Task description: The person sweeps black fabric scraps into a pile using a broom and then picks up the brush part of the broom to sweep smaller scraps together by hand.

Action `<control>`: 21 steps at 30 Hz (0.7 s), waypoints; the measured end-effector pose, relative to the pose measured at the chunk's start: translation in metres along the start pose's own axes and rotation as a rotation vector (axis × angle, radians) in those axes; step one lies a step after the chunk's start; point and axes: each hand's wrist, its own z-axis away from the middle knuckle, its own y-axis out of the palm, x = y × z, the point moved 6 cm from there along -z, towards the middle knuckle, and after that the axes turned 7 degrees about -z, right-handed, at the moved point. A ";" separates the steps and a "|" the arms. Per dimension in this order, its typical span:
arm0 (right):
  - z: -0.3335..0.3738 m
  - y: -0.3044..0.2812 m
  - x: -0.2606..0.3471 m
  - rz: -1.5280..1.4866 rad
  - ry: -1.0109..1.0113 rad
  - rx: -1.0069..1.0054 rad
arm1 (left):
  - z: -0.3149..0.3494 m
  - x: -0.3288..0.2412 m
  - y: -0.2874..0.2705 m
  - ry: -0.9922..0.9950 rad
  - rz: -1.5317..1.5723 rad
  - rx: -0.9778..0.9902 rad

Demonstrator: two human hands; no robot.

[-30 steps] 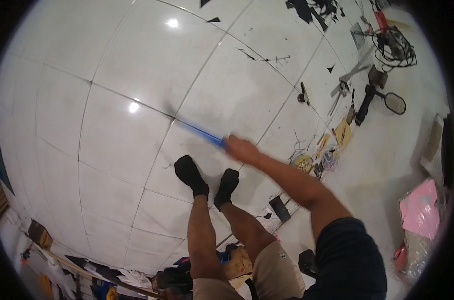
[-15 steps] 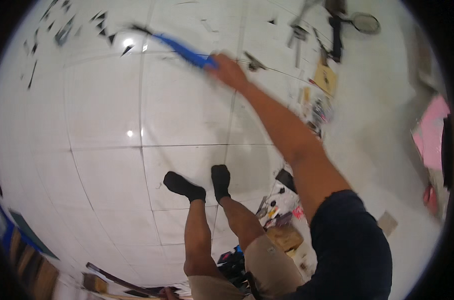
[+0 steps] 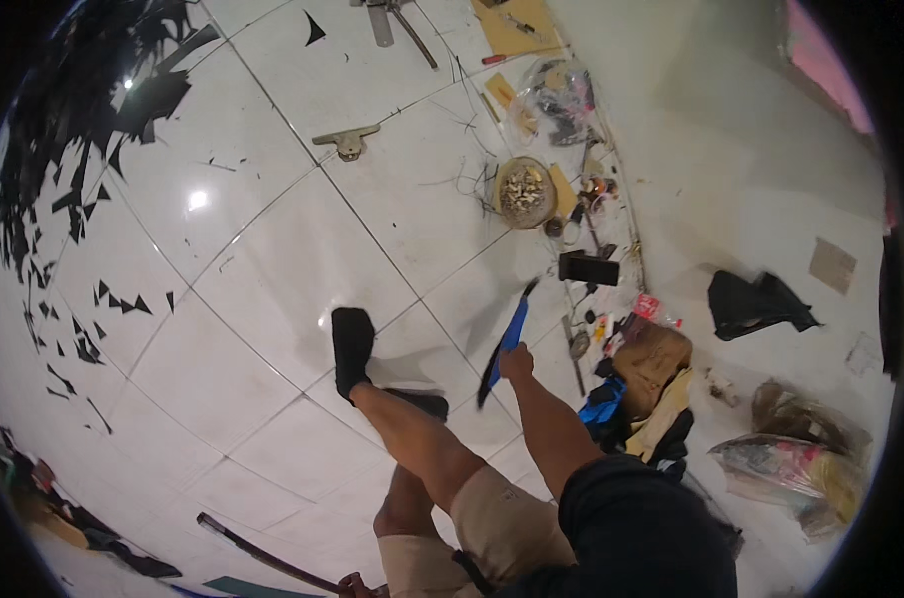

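My right hand point(image 3: 517, 361) is closed around a long, narrow blue-and-black piece point(image 3: 516, 324), which is held slantwise above the tiled floor; its exact kind does not show. At the lower edge, my left hand point(image 3: 352, 586) is partly cut off by the frame. Its fingers are wrapped round a long, dark, slightly curved stick point(image 3: 263, 551) that points out to the left. Two black-socked feet, one of them a sock point(image 3: 352, 344) in plain sight, are on the tiles between the hands.
Black cut scraps point(image 3: 143, 110) litter the far left floor. A large metal clip point(image 3: 346, 143) lies farther ahead. Along the right stand a round container point(image 3: 525, 192) of small bits, a plastic bag point(image 3: 560, 95), a black box point(image 3: 589, 268) and a brown bundle point(image 3: 651, 369). Black cloth point(image 3: 756, 304) lies beyond.
My right hand has drawn back from far ahead to near my right side, still holding the blue-and-black piece. The view has turned, and my feet have moved. The left hand still holds the stick.
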 end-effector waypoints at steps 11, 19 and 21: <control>0.053 0.020 0.282 -0.321 -0.488 -0.078 | -0.030 -0.154 -0.059 0.199 -0.266 -0.162; -0.027 -0.038 0.244 -0.200 -0.226 -0.320 | -0.010 -0.265 -0.018 0.590 -0.693 -0.298; -0.054 -0.028 0.250 -0.044 -0.180 -0.332 | -0.016 -0.272 -0.024 0.722 -0.770 -0.284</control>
